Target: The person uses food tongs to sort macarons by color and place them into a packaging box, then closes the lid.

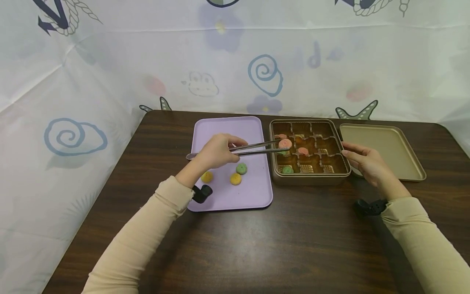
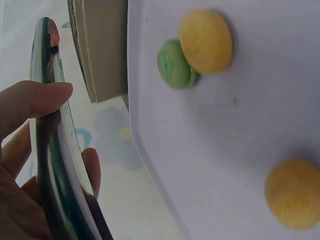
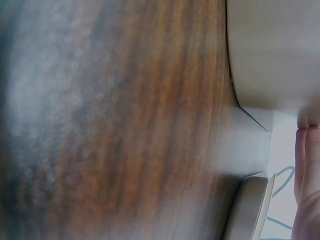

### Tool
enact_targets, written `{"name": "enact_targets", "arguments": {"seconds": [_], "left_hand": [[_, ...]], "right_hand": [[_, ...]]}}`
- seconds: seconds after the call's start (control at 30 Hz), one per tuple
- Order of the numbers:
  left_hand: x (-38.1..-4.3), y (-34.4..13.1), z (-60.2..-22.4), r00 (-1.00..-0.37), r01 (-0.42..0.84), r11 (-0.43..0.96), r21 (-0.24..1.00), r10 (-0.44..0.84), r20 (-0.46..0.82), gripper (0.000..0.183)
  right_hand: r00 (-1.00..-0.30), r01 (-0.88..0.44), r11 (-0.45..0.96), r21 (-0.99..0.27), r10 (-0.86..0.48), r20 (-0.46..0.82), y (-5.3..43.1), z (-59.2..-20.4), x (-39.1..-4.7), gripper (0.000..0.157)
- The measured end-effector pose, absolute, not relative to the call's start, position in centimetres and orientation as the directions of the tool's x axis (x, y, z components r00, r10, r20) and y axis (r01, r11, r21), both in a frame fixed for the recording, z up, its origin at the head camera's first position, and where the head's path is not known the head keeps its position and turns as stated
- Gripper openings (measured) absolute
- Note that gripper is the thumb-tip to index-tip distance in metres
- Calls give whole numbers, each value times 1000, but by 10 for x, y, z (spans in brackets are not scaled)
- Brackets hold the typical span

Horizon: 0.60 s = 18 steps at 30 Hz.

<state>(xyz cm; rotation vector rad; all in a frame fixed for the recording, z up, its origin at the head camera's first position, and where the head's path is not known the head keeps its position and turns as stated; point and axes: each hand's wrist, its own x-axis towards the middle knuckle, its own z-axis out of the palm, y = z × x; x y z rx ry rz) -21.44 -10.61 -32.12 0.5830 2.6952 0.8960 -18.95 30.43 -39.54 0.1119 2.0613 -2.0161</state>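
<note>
My left hand [image 1: 220,150] grips metal tongs [image 1: 257,151], thumb on one arm and fingers on the other. Between the tong tips is a pink macaron [image 1: 284,143], above the left column of a gold tin [image 1: 312,180] with a compartmented insert. Inside the tin, another pink macaron [image 1: 303,151] lies in the middle compartment and a green macaron [image 1: 287,169] in the front-left one. At the tin's right side, my right hand [image 1: 371,163] touches the wall with extended fingers [image 3: 311,160]. Under the left hand, a lilac tray [image 1: 253,196] bears a green macaron [image 2: 175,65] touching a yellow one [image 2: 206,41].
A second yellow macaron [image 1: 207,177] lies farther left on the tray. The tin's gold lid [image 1: 385,151] rests right of the tin, partly behind my right hand. Beneath everything is a dark wooden table [image 1: 257,245], with a printed cloth [image 1: 227,61] hanging behind it.
</note>
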Motion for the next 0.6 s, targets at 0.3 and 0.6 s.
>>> {"name": "enact_targets", "arguments": {"seconds": [0.3, 0.6], "left_hand": [[-211, -85, -328, -857, 329, 717, 614, 500, -124, 47], [-208, -68, -329, -830, 392, 731, 558, 543, -129, 46]], "right_hand": [[-967, 222, -9, -975, -127, -219, 305, -396, -189, 68], [-969, 214, -18, -977, -127, -210, 305, -396, -188, 67]]}}
